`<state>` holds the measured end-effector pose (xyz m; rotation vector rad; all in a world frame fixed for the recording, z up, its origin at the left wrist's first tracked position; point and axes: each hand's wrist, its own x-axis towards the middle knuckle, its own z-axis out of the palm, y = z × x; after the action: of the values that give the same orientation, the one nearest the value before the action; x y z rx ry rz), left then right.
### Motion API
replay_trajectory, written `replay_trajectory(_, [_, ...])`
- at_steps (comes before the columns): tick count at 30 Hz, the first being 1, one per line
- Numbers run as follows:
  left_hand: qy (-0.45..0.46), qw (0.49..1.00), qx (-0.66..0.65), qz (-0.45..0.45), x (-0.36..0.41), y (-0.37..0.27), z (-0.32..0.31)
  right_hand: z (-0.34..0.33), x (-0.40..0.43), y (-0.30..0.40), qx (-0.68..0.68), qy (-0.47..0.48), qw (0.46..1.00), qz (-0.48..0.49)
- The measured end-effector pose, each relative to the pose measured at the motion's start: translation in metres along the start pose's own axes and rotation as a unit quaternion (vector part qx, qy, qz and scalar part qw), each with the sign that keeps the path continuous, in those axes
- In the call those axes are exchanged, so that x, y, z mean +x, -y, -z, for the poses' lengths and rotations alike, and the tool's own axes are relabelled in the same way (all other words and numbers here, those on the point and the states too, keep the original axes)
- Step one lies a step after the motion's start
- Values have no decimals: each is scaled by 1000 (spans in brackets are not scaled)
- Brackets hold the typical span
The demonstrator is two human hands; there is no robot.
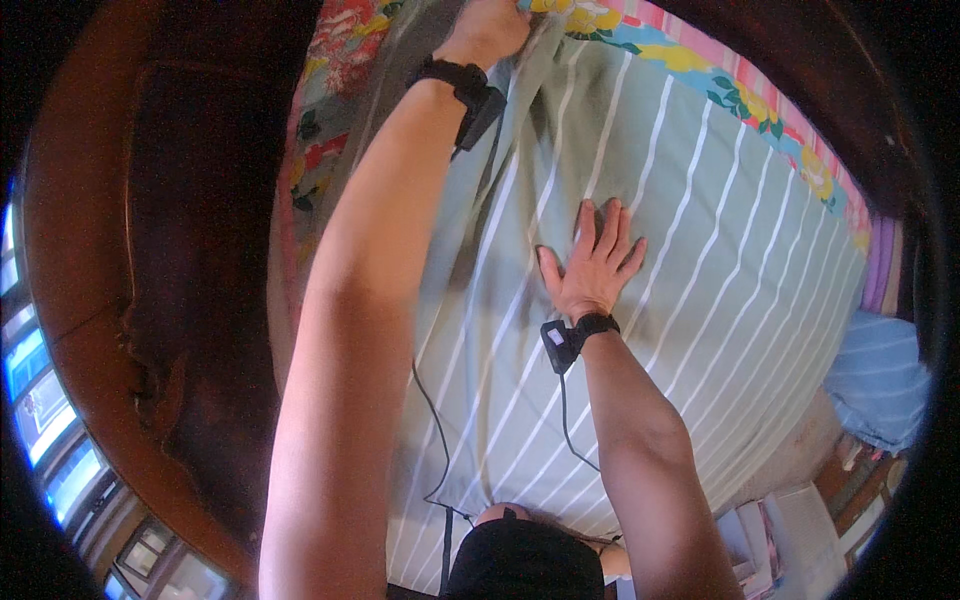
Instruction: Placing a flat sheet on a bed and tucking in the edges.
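Observation:
A pale green sheet with white stripes (697, 255) lies spread over a bed in front of me. At the top of the view my left hand (491, 30) has its fingers curled at the sheet's far left part, where folds gather towards it. Its fingertips are hidden. My right hand (592, 262) rests palm down on the middle of the sheet, fingers spread, holding nothing. Each wrist carries a black strap with a small device, the left device (480, 112) and the right device (559, 346). Wrinkles run between the two hands.
Floral bedding (750, 105) shows beyond the sheet's far and left edges. A dark wooden bed frame (82, 300) curves along the left. Blue striped fabric (881, 382) lies at the right. Thin black cables (566, 420) trail from the wrist devices over the sheet.

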<state>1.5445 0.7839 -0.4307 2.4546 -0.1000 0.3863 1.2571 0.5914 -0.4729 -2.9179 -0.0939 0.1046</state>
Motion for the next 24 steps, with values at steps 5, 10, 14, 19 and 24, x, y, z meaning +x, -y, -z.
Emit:
replay_trajectory(5, [35, 999, 35, 15, -50, -39, 9, -4, -4, -6, -29, 27, 999, -23])
replay_trajectory(10, [210, 949, 227, 67, -61, -32, 18, -2, 0, 0, -17, 10, 1000, -15])
replay_trajectory(14, [278, 943, 147, -108, -23, 34, 98, -1, 0, -4, -27, -4, 1000, -7])
replay_trajectory(19, [305, 939, 120, 103, 26, 79, 203, 6, 0, -10, -3, -10, 1000, -14])
replay_trajectory(24, [344, 820, 417, -187, 82, 172, 275, 11, 2, 3, 11, 19, 1000, -14])
